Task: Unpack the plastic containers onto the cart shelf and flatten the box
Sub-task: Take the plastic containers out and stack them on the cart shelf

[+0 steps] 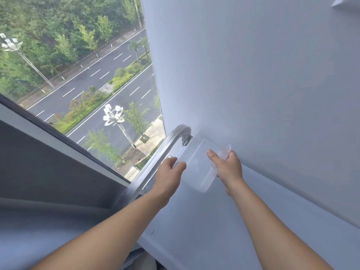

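head view: left hand [171,173] pinches the left rim of a clear rectangular plastic container [202,162]; right hand [228,169] grips its right rim, thumb inside. the container is over the pale grey cart shelf [194,221], just beside a curved metal handle [176,136] by the window [78,75].

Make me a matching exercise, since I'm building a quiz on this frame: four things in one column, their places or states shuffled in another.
1. left hand
2. right hand
3. clear plastic container
4. metal handle

A. curved, beside the window
B. holds the container's right side
C. held between both hands
D. holds the container's left side

Pairs: 1-D, 2-B, 3-C, 4-A
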Motion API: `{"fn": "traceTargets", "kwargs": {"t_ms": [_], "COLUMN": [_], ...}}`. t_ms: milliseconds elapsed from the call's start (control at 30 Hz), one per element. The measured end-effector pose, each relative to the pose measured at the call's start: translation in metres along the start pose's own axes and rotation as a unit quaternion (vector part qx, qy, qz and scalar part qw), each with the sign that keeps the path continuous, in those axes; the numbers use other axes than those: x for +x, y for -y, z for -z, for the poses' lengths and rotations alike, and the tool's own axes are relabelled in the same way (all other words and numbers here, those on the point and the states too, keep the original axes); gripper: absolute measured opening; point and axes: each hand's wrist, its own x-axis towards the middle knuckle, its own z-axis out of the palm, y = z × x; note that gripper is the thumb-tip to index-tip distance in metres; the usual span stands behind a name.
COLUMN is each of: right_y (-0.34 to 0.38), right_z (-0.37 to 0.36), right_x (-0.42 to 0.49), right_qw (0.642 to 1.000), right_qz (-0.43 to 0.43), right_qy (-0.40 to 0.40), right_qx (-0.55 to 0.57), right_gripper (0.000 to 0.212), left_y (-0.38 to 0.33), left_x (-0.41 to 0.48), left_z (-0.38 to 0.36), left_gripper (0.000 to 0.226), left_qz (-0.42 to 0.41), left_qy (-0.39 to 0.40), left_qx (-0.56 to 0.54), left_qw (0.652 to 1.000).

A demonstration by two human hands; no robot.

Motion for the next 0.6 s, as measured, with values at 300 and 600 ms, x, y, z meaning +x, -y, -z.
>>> {"fn": "traceTargets", "kwargs": {"t_ms": [300,600], "right_y": [0.001,-0.006], "right_z": [-0.010,-0.014], "right_x": [0.015,0.019], "right_qw": [0.988,0.988], "right_qz": [0.006,0.025], "right_qy": [-0.017,-0.030], "right_qx": [-0.154,-0.153], "right_gripper": [0.051,0.053], "left_y": [0.016,0.018], "left_x": [0.009,0.014], "left_z": [-0.008,-0.010], "left_gripper": [0.014,0.022], "left_qz": [-0.027,-0.034], "left_qy": [-0.054,-0.060], "left_qx": [0.040,0.059], "left_qw": [0.997,0.996]}}
